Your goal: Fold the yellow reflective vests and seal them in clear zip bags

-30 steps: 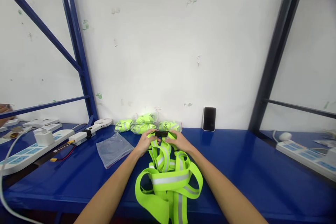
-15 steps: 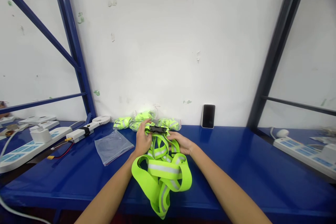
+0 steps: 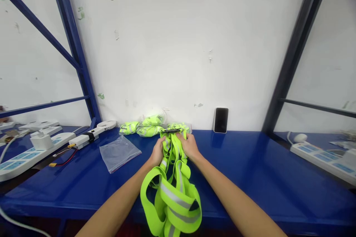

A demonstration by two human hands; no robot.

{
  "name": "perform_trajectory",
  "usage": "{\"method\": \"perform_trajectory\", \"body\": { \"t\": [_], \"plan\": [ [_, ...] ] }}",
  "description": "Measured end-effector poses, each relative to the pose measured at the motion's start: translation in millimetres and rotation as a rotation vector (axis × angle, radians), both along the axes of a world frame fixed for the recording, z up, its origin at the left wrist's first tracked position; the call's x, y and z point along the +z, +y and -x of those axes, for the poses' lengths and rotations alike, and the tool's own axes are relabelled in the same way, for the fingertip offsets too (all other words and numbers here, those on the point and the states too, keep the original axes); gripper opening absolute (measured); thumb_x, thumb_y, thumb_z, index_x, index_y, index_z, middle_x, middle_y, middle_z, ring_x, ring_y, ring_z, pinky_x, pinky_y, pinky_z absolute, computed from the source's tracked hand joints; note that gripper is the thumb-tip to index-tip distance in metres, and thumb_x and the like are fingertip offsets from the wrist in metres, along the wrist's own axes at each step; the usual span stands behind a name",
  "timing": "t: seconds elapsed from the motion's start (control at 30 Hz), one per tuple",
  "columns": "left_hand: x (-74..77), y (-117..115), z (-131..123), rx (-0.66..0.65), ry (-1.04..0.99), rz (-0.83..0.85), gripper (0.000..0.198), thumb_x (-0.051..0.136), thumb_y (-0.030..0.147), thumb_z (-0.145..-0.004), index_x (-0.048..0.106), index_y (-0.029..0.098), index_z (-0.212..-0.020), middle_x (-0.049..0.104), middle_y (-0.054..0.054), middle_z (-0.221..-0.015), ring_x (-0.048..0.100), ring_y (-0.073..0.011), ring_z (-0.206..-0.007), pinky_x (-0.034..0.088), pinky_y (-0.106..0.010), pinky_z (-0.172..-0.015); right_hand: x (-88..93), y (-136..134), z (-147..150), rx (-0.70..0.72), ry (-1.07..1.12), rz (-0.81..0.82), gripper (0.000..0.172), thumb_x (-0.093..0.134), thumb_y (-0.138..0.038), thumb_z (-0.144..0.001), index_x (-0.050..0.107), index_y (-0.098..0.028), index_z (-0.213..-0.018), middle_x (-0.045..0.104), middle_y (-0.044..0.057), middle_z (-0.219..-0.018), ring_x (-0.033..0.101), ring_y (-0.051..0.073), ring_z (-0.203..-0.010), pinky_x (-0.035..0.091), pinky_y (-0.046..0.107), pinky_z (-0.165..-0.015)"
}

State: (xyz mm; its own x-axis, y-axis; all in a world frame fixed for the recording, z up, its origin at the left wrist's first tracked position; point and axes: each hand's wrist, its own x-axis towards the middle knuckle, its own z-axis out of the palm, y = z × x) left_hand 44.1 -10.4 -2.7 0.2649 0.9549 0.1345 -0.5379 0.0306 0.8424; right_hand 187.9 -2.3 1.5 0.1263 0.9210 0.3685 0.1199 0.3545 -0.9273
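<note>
Both hands hold the top of a neon yellow-green reflective strap harness (image 3: 178, 196) with grey reflective stripes. Its loops hang down toward me past the table's front edge. My left hand (image 3: 157, 152) is closed around the straps on the left, just under a black buckle (image 3: 171, 131). On the right side, my right hand (image 3: 189, 144) grips the straps near the same buckle. The fingertips of both hands are partly hidden by the webbing. Left of my left hand lies a clear zip bag (image 3: 119, 153), flat on the blue table (image 3: 239, 170).
Several bagged neon bundles (image 3: 148, 126) lie along the wall. A phone-like device (image 3: 221, 120) leans against the wall on the right. At the left are a handheld fan (image 3: 107, 125), a wired battery pack (image 3: 80, 141) and a power strip (image 3: 27, 157). Another power strip (image 3: 324, 159) sits far right.
My hands have drawn closer together and tilted the buckle so that it shows edge-on. The hanging loops have shifted and dropped lower toward me.
</note>
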Motion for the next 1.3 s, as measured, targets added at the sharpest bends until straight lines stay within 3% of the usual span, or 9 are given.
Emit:
{"method": "perform_trajectory", "body": {
  "t": [0.2,0.3,0.4,0.57,0.77,0.93,1.07,1.3],
  "plan": [
    [17.7,-7,1,-0.140,-0.161,0.085,0.043,0.046,0.033,-0.081,0.061,0.011,-0.114,0.071,-0.012,-0.103,0.066,-0.0297,-0.099,0.050,-0.042,-0.088,-15.1,8,-4,-0.090,-0.054,-0.258,0.035,0.050,-0.037,-0.085,0.059,-0.017,-0.113,0.064,0.010,-0.115,0.057,0.025,-0.108,0.042,0.037,-0.095],
    [15.2,-5,0,-0.171,-0.153,0.047,0.041,0.052,0.027,-0.084,0.056,0.017,-0.124,0.069,-0.009,-0.112,0.065,-0.0261,-0.103,0.049,-0.039,-0.092,-22.0,14,-1,-0.115,-0.012,-0.234,0.041,0.049,-0.030,-0.083,0.053,-0.018,-0.121,0.059,0.011,-0.125,0.053,0.025,-0.116,0.037,0.039,-0.102],
    [5.9,1,-3,-0.088,-0.109,-0.024,0.046,0.060,0.025,-0.083,0.051,0.024,-0.128,0.067,-0.005,-0.117,0.064,-0.0222,-0.106,0.048,-0.034,-0.094,-23.5,15,3,-0.145,0.060,-0.172,0.050,0.049,-0.026,-0.078,0.047,-0.019,-0.127,0.053,0.010,-0.133,0.046,0.025,-0.125,0.032,0.041,-0.106],
    [-2.2,7,-4,0.003,0.045,-0.105,0.053,0.072,0.034,-0.074,0.055,0.017,-0.121,0.071,-0.008,-0.103,0.067,-0.0237,-0.096,0.051,-0.033,-0.084,-19.0,7,12,0.015,0.216,-0.047,0.046,0.053,-0.023,-0.073,0.047,-0.021,-0.119,0.057,0.006,-0.126,0.049,0.023,-0.118,0.035,0.036,-0.104],
    [-2.8,7,2,0.045,0.172,-0.146,0.056,0.076,0.036,-0.066,0.060,0.015,-0.116,0.073,-0.007,-0.094,0.069,-0.0231,-0.081,0.051,-0.031,-0.075,-15.3,5,13,0.149,0.351,-0.080,0.043,0.063,-0.024,-0.066,0.049,-0.020,-0.107,0.065,0.004,-0.104,0.059,0.022,-0.097,0.045,0.034,-0.090],
    [-11.8,11,3,0.127,0.335,-0.219,0.049,0.072,0.041,-0.071,0.064,0.014,-0.111,0.072,-0.006,-0.092,0.067,-0.0221,-0.078,0.048,-0.028,-0.069,-14.1,3,8,0.001,0.176,-0.163,0.037,0.060,-0.018,-0.066,0.054,-0.019,-0.103,0.066,0.007,-0.105,0.059,0.023,-0.097,0.045,0.033,-0.088],
    [-14.2,10,1,0.045,0.354,-0.174,0.042,0.069,0.044,-0.073,0.069,0.012,-0.099,0.072,-0.007,-0.086,0.066,-0.0234,-0.079,0.047,-0.029,-0.071,-14.0,-4,9,-0.142,0.070,-0.184,0.033,0.055,-0.024,-0.076,0.053,-0.021,-0.109,0.065,0.006,-0.106,0.059,0.023,-0.096,0.042,0.034,-0.089],
    [-13.2,5,0,0.066,0.372,-0.169,0.031,0.069,0.041,-0.072,0.069,0.013,-0.086,0.070,-0.004,-0.077,0.064,-0.0223,-0.075,0.046,-0.029,-0.070,-13.0,-6,11,-0.141,0.040,-0.170,0.035,0.052,-0.030,-0.081,0.051,-0.022,-0.115,0.063,0.007,-0.111,0.057,0.024,-0.102,0.040,0.035,-0.094]
  ]
}}
